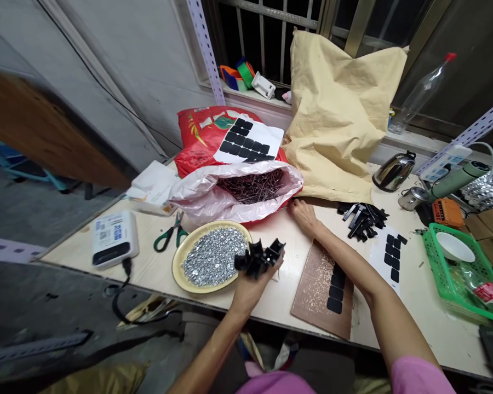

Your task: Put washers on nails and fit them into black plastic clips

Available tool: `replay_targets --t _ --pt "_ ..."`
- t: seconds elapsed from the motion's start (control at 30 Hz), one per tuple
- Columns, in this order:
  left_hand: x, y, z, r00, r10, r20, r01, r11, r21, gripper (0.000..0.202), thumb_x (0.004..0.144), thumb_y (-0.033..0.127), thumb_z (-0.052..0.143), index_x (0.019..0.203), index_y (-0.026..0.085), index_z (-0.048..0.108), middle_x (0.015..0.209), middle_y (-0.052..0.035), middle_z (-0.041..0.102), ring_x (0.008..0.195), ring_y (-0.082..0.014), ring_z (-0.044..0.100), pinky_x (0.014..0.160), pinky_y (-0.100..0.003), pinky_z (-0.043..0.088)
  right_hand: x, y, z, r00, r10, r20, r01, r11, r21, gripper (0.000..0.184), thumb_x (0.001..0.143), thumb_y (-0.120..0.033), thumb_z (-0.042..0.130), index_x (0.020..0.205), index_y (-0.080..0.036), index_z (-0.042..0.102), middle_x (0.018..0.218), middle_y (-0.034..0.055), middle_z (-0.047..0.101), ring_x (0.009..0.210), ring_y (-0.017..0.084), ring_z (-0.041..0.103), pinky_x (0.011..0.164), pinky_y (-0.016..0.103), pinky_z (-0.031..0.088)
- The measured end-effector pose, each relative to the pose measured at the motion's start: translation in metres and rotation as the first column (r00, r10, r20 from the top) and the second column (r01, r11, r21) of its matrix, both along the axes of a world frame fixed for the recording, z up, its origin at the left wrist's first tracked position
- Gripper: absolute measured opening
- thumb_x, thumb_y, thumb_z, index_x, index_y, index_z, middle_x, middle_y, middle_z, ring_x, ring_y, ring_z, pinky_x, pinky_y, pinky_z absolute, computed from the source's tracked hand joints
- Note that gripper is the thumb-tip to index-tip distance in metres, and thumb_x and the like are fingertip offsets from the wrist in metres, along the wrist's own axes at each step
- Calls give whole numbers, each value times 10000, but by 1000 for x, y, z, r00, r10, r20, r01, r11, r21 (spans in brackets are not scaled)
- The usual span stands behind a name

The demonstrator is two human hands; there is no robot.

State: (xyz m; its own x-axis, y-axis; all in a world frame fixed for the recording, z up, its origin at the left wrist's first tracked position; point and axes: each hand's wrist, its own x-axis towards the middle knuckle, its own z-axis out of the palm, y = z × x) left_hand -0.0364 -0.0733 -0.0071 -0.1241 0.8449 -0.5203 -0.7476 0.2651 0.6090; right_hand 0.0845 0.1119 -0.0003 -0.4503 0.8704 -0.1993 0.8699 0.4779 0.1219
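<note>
My left hand (250, 287) is closed around several black plastic brackets (259, 258), held up beside the right rim of a yellow bowl (176, 273). Small silvery washers (213, 257) fill that bowl. My right hand (304, 216) reaches to the table between the red bag (197, 142) and the tan paper sack (332, 120). Its fingers are bunched at a small dark spot by the bag's edge, and what they grip is too small to make out. Brown screws or nails (254, 187) show in the bag's open white mouth. More black plastic pieces (361, 219) lie in a heap right of my right hand.
A brown board (312, 295) with black rounded-square pads lies under my right forearm. Green-handled scissors (168, 235) and a white box-shaped device (115, 238) are at left. On the right stand a green basket (439, 273), a steel kettle (394, 171) and an orange tool battery (447, 212).
</note>
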Motion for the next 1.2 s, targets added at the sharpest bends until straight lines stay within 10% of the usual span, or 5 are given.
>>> replay_targets --t 0.33,0.57,0.87,1.07,1.2 --pt "0 16 -2 959 2 -285 28 995 101 461 453 368 842 813 146 661 830 -89 738 808 -251 695 813 -406 537 48 -57 67 953 178 -245 -157 982 103 208 949 -138 405 1031 -129 595 954 90 612 873 164 571 792 292 473" --pt "11 19 -2 867 -87 -491 161 981 110 342 494 340 810 742 146 676 751 -82 721 726 -237 675 709 -352 535 60 -98 118 721 604 -341 -430 775 463 265 980 -173 354 945 -176 617 824 44 541 747 137 489 638 247 449" --pt "18 19 3 784 -148 -603 252 963 92 189 534 288 750 650 153 691 624 -46 696 652 -220 655 597 -295 516 46 -96 128 672 720 -172 -684 693 228 279 971 -164 371 878 -163 634 848 65 575 767 155 474 684 290 428" --pt "18 14 4 957 -79 -281 118 985 128 349 485 339 814 755 138 722 807 -99 743 796 -249 698 787 -365 550 37 -47 101 823 108 -558 -246 953 -179 233 938 -280 477 1081 -153 609 1026 75 637 785 128 606 734 264 480" --pt "14 12 6 983 7 -181 11 995 97 407 466 348 847 789 137 717 828 -98 745 821 -242 703 875 -387 526 9 -7 52 882 -364 -299 277 914 -298 230 911 -185 463 947 -109 676 890 100 694 838 201 655 770 276 472"
